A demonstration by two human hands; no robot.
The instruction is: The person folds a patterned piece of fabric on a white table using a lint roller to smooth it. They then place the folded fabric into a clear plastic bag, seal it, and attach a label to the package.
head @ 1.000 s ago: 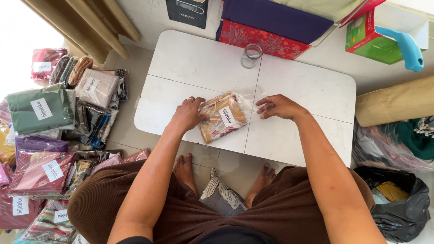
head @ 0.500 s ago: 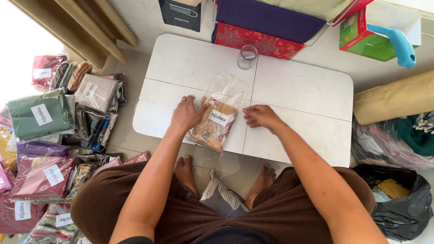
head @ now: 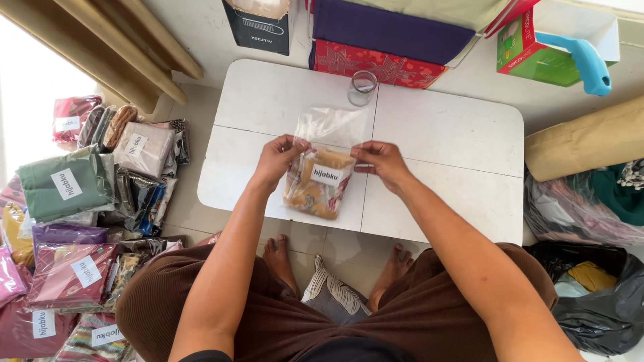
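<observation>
Clear plastic forms the flat bag (head: 320, 175) that both hands hold over the middle of the white folding bench (head: 443, 137); inside it sits a folded patterned cloth in orange, cream and red with a white label on its face. The left hand (head: 276, 161) pinches the bag's upper left edge between thumb and fingers, and the right hand (head: 381, 161) pinches the upper right edge the same way, so both are closed narrowly on the plastic. The empty top flap of the bag stands up beyond the fingers, toward a small clear glass jar (head: 363, 88) near the bench's far edge.

The thin film looks slippery, so a loose pinch could let one corner drop and the cloth slide askew or out of the open mouth. A wide sweep of the flap might also nudge the jar.

Whether the bag's mouth is sealed cannot be told; the flap is nearly invisible against the bench. The stack of bagged cloths (head: 74, 201) on the floor at the left runs out of view.
</observation>
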